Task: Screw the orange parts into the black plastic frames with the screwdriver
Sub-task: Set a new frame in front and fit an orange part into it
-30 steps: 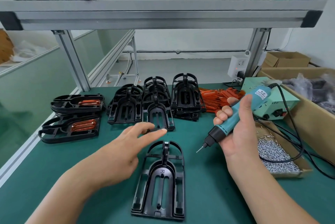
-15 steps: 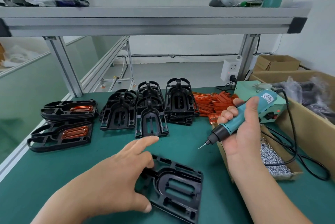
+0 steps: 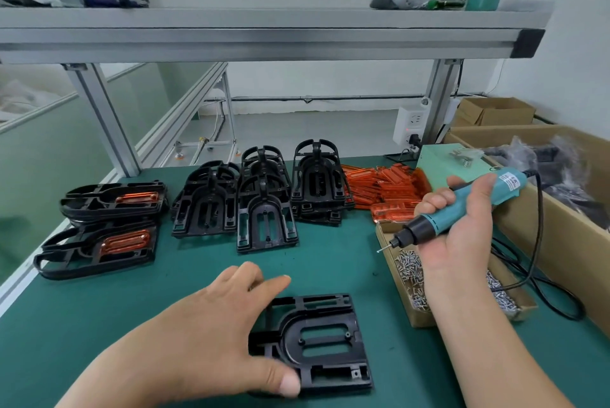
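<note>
Left hand (image 3: pixel 211 335): spread flat over the left end of a single black frame (image 3: pixel 318 343). The thumb lies against the frame's near edge. The fingers are nearly straight and reach past its far edge; nothing is clasped. This frame lies flat on the green mat (image 3: pixel 330 262) at the near centre of the bench, and no orange part is seen in it.

Right hand (image 3: pixel 462 236): fingers wrapped round the teal screwdriver (image 3: pixel 462 211), held in the air with the black nose and bit angled down and to the left. The bit tip is above the left end of an open cardboard tray of screws (image 3: pixel 409 267), clear of the frame. A black cord (image 3: pixel 538 242) runs from the tool's rear and loops onto the mat.

Beyond the hands:
- A heap of orange parts (image 3: pixel 383 189) lies at the back of the mat, just behind the screw tray.
- Left of the heap are the unfilled black frames (image 3: pixel 264 199), stacked in several piles.
- At far left lie two fitted frames (image 3: pixel 105 222), each showing an orange part, one behind the other.
- A pale green control box (image 3: pixel 442 160) sits behind the right hand.
- A large cardboard box (image 3: pixel 544 226) stands along the right edge.
- An aluminium shelf (image 3: pixel 264 34) crosses overhead.
</note>
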Motion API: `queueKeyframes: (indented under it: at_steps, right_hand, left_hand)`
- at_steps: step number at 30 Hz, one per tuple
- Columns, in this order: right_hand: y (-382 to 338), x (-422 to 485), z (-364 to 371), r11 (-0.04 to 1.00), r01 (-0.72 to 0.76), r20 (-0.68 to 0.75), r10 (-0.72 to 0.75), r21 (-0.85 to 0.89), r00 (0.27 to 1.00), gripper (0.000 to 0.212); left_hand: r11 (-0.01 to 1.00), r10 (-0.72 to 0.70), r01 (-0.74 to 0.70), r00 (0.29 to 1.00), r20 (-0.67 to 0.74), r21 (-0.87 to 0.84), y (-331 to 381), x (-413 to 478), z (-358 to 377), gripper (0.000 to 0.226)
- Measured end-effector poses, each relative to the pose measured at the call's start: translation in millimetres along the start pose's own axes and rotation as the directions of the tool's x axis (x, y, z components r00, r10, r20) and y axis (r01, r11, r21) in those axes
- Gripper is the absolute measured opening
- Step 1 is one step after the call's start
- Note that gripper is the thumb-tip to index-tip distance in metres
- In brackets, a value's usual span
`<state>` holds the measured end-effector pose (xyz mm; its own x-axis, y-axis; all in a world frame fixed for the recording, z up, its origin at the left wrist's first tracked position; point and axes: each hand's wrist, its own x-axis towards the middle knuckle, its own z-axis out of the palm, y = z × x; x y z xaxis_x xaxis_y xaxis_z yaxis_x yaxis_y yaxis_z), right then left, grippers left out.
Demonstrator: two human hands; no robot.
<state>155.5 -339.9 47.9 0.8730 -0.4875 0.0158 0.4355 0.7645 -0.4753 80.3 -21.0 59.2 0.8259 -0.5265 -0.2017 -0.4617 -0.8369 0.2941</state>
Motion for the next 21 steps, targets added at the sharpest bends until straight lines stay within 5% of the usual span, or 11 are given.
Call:
queueKeyframes:
  at_steps: [8, 14, 21]
  right_hand:
    - [-6, 3, -3, 0.999, 0.009, -0.047, -0.007, 0.035, 0.999, 0.045]
    - [-8, 6, -6, 0.999, 0.01, -0.077, -0.006, 0.05, 0.997, 0.043]
    - [-8, 13, -14, 0.998, -0.014, -0.12, 0.021, 0.056, 0.993, 0.033]
  left_hand:
    - [0.998, 0.056, -0.054, 0.955, -0.291, 0.014, 25, 63, -24, 0.024]
    - [0.995, 0.096, -0.082, 0.918, -0.385, 0.051, 62, 146, -30, 0.019]
    - [0.882, 0.269, -0.078, 0.893, -0.361, 0.464, 89, 235, -43, 0.018]
